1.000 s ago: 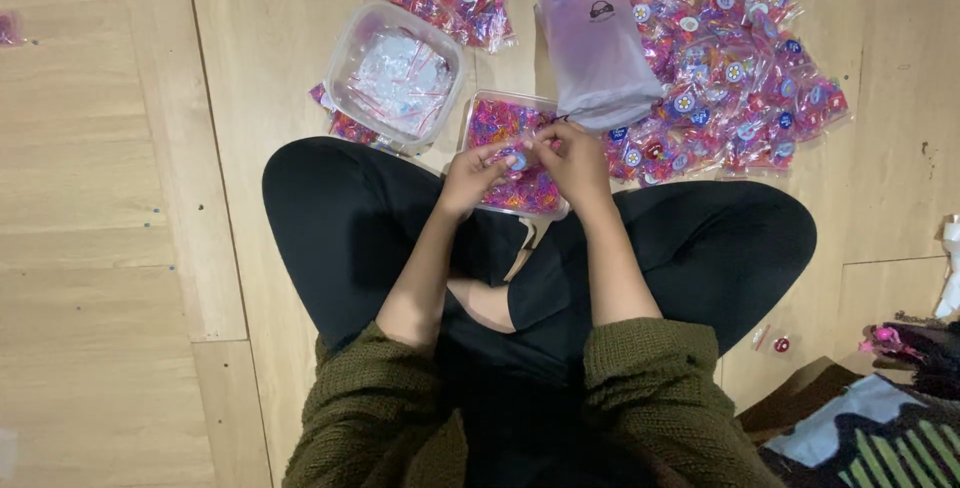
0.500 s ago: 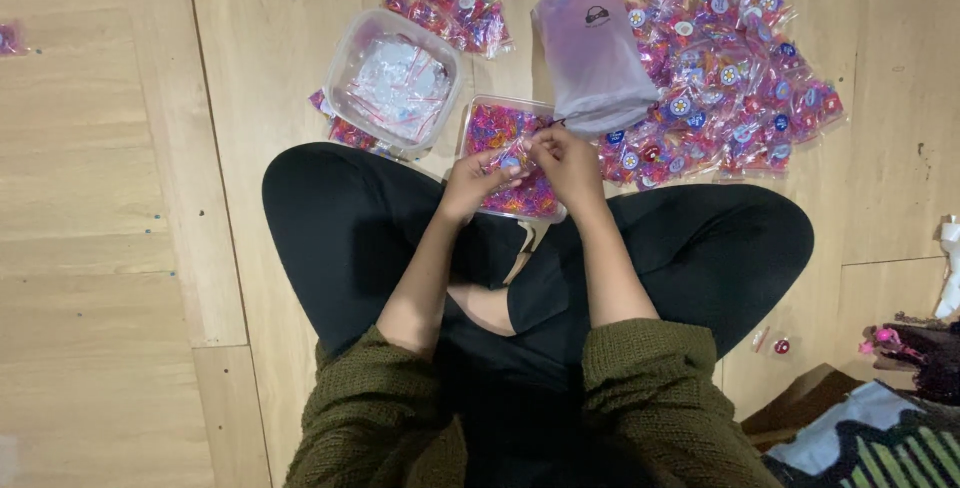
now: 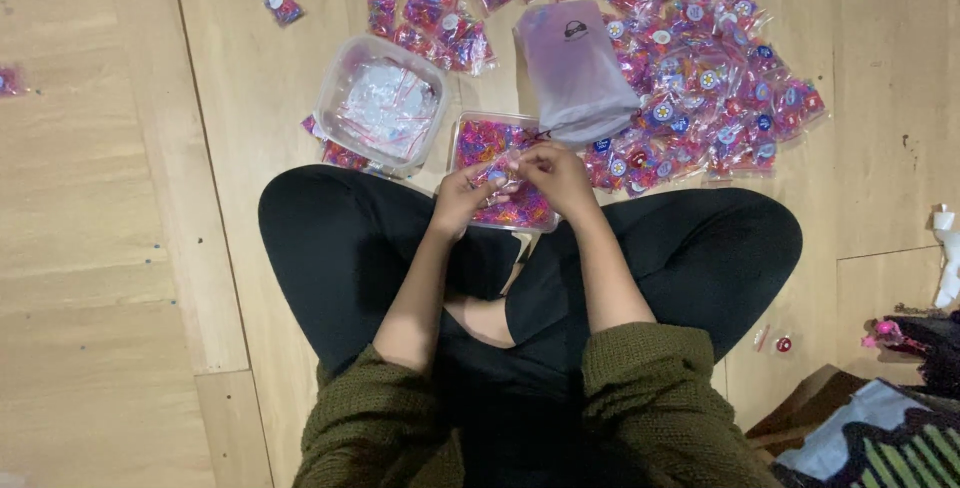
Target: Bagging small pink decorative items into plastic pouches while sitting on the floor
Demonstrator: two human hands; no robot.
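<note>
I sit on the wood floor [image 3: 120, 248] with my legs crossed. My left hand [image 3: 462, 198] and my right hand [image 3: 553, 174] meet in the middle of the frame, fingers pinched shut on a small packet [image 3: 497, 170]. Just under them is a clear tub [image 3: 497, 138] of pink and purple bits. Another tub [image 3: 380, 108] of little bags sits to its left. A pile of packets [image 3: 700, 88] fills the upper right.

Even, warm indoor light, moderately bright, no harsh glare.
Soft shadows sit below the fingers [image 3: 500, 170] on the pale wooden plank floor [image 3: 120, 248]; detail is slightly soft, edges mildly stretched.
</note>
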